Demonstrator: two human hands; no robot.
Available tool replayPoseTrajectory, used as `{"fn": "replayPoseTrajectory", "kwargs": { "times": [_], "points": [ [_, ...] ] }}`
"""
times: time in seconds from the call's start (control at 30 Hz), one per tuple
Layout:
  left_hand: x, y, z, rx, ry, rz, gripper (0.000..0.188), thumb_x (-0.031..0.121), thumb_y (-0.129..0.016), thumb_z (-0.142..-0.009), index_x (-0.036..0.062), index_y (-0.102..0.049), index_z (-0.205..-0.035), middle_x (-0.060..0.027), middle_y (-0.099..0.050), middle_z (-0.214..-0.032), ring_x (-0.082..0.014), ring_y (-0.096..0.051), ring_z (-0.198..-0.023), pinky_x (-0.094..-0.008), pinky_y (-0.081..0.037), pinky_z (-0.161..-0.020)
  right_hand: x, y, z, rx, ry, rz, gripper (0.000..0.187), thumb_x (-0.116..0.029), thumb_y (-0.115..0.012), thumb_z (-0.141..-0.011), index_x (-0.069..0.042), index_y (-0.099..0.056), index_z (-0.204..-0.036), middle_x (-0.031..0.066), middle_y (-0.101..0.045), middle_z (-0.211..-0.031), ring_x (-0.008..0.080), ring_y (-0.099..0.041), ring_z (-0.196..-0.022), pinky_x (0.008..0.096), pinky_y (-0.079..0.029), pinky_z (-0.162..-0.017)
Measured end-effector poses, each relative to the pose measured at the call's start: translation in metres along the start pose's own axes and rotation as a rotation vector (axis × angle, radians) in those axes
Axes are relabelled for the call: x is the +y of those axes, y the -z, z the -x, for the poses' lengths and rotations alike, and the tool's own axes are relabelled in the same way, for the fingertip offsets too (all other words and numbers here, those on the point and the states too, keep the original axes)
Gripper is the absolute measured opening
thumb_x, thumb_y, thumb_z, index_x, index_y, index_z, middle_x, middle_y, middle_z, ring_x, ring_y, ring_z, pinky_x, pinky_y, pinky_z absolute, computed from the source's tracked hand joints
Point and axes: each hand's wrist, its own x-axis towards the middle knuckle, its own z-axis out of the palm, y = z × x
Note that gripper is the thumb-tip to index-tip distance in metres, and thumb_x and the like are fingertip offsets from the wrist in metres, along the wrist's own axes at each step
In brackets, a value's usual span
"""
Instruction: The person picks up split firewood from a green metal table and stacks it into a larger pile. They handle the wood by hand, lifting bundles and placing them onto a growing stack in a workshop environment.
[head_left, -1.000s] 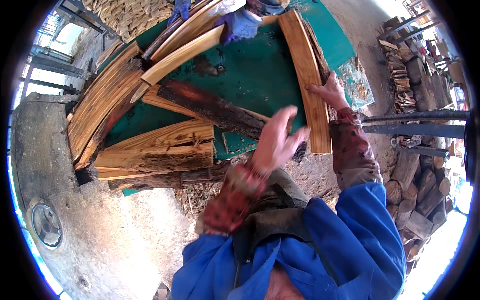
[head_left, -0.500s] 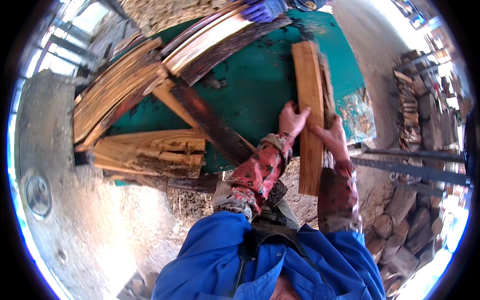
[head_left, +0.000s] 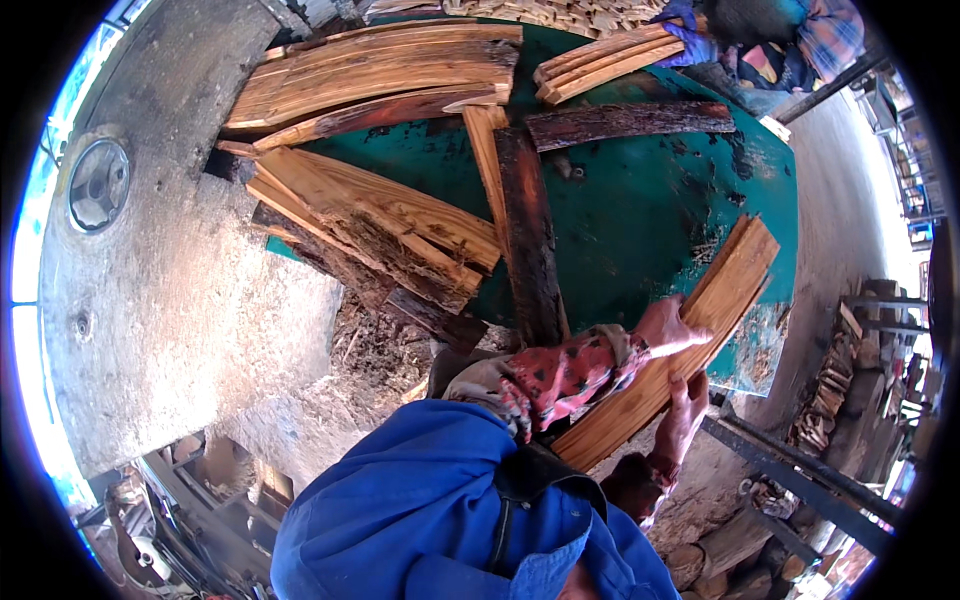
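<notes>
A long wooden board (head_left: pixel 632 408) with light brown grain lies aslant over the right front part of the green table (head_left: pixel 640 210). Its near end sticks out past the table edge toward my body. My left hand (head_left: pixel 672 328) grips the board along its left side, with the thumb over the top face. Against the opposite edge, my right hand (head_left: pixel 682 412) holds it a little nearer to me, its fingers partly hidden under the wood. A dark bark-covered slab (head_left: pixel 530 235) lies left of my hands, beside a narrow pale strip (head_left: pixel 487 160).
Boards are stacked at the back left (head_left: pixel 380 75), with more rough planks (head_left: pixel 390 225) in front. Across the table, another person's purple-gloved hand (head_left: pixel 688 42) holds several boards (head_left: pixel 610 65). A bark strip (head_left: pixel 630 122) lies nearby. Metal bars (head_left: pixel 800 480) and logs (head_left: pixel 730 550) are at right.
My view has swung to the right. The board has turned aslant, with both hands still on it. Across the table, the other person's boards have moved away from the bark strip.
</notes>
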Motion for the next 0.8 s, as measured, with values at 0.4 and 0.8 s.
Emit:
{"fn": "replayPoseTrajectory", "kwargs": {
  "times": [0.4,0.8],
  "points": [
    [0.094,0.170,0.104,-0.091,-0.195,0.733,0.066,0.014,-0.084,-0.070,-0.0013,-0.052,-0.126,-0.0063,-0.062,-0.110,-0.0142,-0.059,-0.099,-0.0307,-0.047,-0.089,-0.099,-0.097,0.039,-0.185,0.345,0.202,0.113,-0.040,-0.090,-0.060,0.007,-0.027,-0.142,0.0185,-0.051,-0.124,0.0263,-0.054,-0.111,0.0372,-0.046,-0.092],
    [0.007,0.329,0.268,0.811,-0.382,1.090,0.056,0.012,-0.070,-0.076,-0.0042,-0.049,-0.126,-0.0115,-0.063,-0.110,-0.0242,-0.063,-0.100,-0.0379,-0.052,-0.088,-0.115,-0.270,0.036,-0.827,0.800,0.334,0.065,-0.035,-0.080,-0.072,0.005,-0.057,-0.119,0.0178,-0.057,-0.117,0.0334,-0.058,-0.105,0.0367,-0.047,-0.088]
  ]
}}
